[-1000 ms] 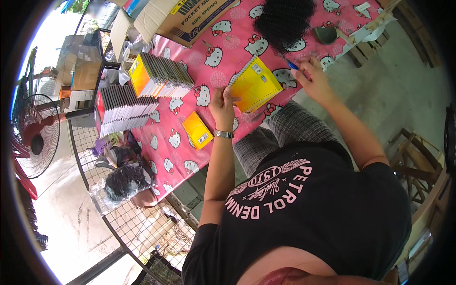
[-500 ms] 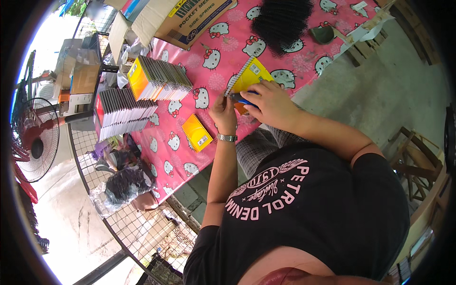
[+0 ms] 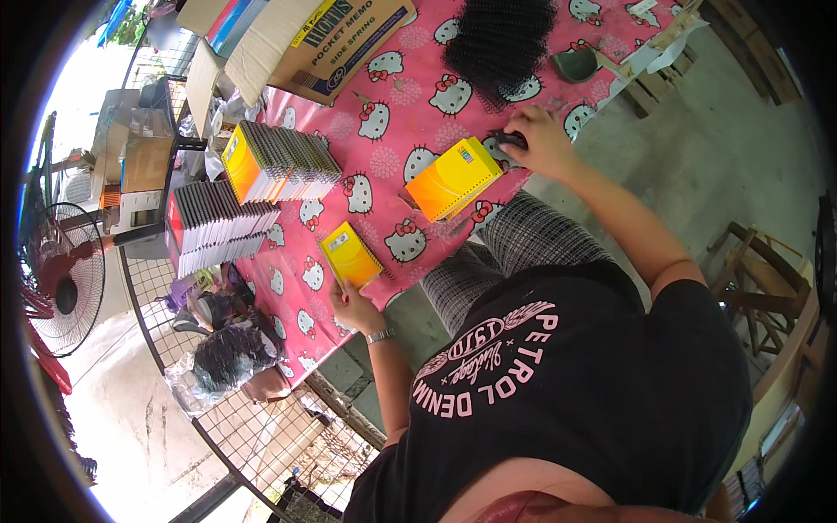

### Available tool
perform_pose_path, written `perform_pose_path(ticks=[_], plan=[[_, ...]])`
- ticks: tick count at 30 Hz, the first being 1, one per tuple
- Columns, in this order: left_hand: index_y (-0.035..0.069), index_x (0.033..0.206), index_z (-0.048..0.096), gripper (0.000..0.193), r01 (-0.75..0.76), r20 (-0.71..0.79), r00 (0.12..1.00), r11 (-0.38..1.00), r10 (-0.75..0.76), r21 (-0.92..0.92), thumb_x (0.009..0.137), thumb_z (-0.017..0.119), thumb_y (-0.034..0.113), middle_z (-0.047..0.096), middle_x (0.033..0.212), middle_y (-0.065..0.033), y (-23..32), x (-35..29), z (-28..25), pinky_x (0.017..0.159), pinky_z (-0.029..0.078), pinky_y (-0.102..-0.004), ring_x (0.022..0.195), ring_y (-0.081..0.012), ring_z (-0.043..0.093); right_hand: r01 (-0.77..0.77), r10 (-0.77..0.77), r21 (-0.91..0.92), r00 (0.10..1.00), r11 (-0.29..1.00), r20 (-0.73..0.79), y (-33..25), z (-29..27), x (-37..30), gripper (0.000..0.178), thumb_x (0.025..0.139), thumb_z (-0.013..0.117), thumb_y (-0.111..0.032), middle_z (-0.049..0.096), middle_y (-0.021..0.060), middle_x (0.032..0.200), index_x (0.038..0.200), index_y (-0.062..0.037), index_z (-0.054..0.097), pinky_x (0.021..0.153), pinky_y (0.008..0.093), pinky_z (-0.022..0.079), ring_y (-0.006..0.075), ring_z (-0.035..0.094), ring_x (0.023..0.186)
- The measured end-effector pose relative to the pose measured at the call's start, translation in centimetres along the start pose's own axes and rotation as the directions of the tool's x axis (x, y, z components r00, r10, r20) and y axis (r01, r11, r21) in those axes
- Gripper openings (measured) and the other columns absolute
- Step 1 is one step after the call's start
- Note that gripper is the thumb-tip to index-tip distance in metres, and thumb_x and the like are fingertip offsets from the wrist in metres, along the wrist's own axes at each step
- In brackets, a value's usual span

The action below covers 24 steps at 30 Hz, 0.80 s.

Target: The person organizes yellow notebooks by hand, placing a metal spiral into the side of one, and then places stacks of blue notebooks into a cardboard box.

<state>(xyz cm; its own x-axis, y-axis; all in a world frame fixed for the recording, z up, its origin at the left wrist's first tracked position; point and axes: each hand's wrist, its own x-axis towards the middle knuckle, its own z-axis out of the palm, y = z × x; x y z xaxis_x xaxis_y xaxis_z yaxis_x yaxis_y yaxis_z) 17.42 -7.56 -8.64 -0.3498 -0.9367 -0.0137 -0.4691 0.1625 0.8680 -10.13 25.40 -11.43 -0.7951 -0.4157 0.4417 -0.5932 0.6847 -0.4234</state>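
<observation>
On tablecloth (image 3: 384, 164), freed left hand (image 3: 356, 309) from notebook pile (image 3: 452, 179) for lone notebook (image 3: 350, 254), with unclear grip; clasping dark tool (image 3: 504, 138) in right hand (image 3: 547, 148).

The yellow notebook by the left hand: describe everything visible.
The yellow notebook has an orange-shaded cover, apparently card, with a pale label near its upper-left corner and a dark coil along its right side. It is closed, slanted, on or just above the pink tablecloth. Fingers of the left hand appear to touch its lower edge.
</observation>
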Motion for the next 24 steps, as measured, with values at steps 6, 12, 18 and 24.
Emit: perform_pose_path(ticks=[6, 12, 18, 24], plan=[[0.0, 0.118, 0.06, 0.038, -0.241, -0.07, 0.938, 0.782, 0.34, 0.574, 0.082, 0.067, 0.01, 0.061, 0.103, -0.0174, -2.6, 0.7, 1.5, 0.078, 0.049, -0.0441, 0.094, -0.0326, 0.059, -0.171, 0.168, -0.019, 0.98, 0.985, -0.11, 0.4, 4.7, 9.7, 0.014, 0.081, 0.065, -0.023, 0.065, 0.01, 0.091, 0.083, -0.0095, 0.066, 0.072, 0.0418, 0.054, 0.0295, 0.064, 0.092], [0.005, 0.106, 0.064, 0.027, -0.894, 0.465, 0.41, 0.446, 0.785, 0.035, 0.08, 0.068, 0.013, 0.059, 0.098, -0.0134, 7.8, -3.1, 10.8, 0.09, 0.044, -0.0437, 0.101, -0.0331, 0.055, -0.107, 0.15, -0.318, 0.982, 0.942, 0.114, -0.7, 7.2, 12.4, 0.019, 0.077, 0.065, -0.019, 0.066, 0.0129, 0.096, 0.09, -0.0047, 0.066, 0.075, 0.0415, 0.056, 0.0283, 0.067, 0.089], [0.008, 0.102, 0.064, 0.029, -0.988, 0.705, 0.122, 0.152, 0.699, 0.02, 0.077, 0.071, 0.022, 0.061, 0.098, -0.0075, 9.8, -5.7, 14.4, 0.074, 0.053, -0.0396, 0.089, -0.0264, 0.061, -0.109, 0.109, 0.002, 0.993, 0.994, 0.042, -2.3, 2.2, 13.0, 0.017, 0.078, 0.067, -0.019, 0.064, 0.0161, 0.098, 0.089, -0.0065, 0.066, 0.075, 0.0413, 0.055, 0.0331, 0.066, 0.088], [0.009, 0.107, 0.062, 0.029, -1.0, 0.861, 0.013, 0.022, 0.509, 0.002, 0.08, 0.068, 0.02, 0.062, 0.098, -0.0067, 11.1, -6.2, 13.0, 0.066, 0.054, -0.0365, 0.083, -0.0242, 0.063, 0.095, -0.167, 0.552, 0.983, 0.828, 0.081, -1.8, -2.1, 7.0, 0.026, 0.085, 0.062, -0.016, 0.06, 0.005, 0.093, 0.111, -0.0144, 0.069, 0.08, 0.0371, 0.046, 0.0239, 0.06, 0.088]])
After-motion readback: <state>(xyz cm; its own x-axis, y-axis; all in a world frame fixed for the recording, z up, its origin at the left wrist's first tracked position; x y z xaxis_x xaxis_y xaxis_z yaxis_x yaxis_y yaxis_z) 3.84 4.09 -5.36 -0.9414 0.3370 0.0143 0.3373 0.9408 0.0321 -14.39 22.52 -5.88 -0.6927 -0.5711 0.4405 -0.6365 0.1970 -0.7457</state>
